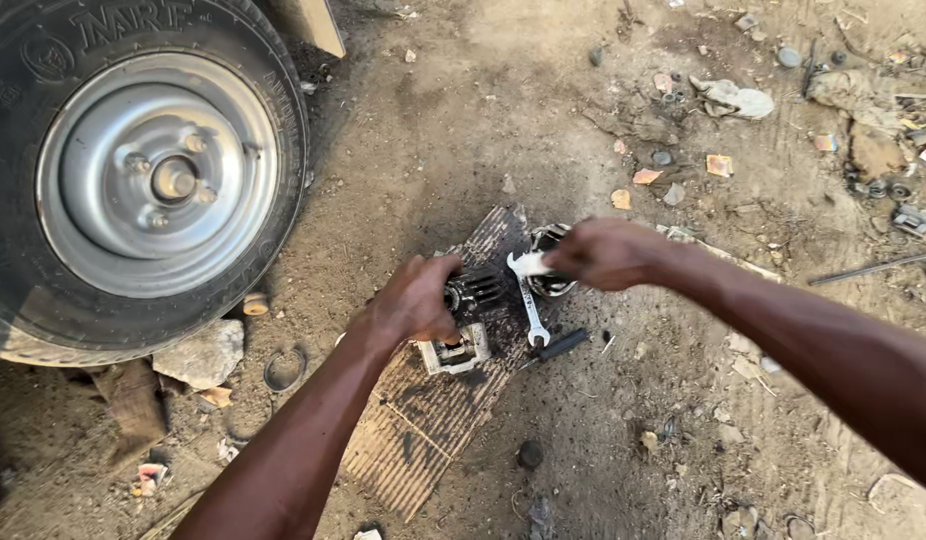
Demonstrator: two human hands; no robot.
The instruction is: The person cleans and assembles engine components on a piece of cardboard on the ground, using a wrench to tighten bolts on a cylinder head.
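While left hand (418, 300) grips finned cylinder (478, 290), spanner (531, 265) under right fingers (568, 262)

Oily cardboard (423, 420), spanner (532, 310), stone (205, 355) on dirt ground (623, 440)

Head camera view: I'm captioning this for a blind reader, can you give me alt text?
Two bare hands work on a finned engine cylinder lying on an oil-stained corrugated board on dirt ground; the left hand steadies it and the right hand grips a wrench. A vehicle wheel stands at upper left, a rock beneath it.
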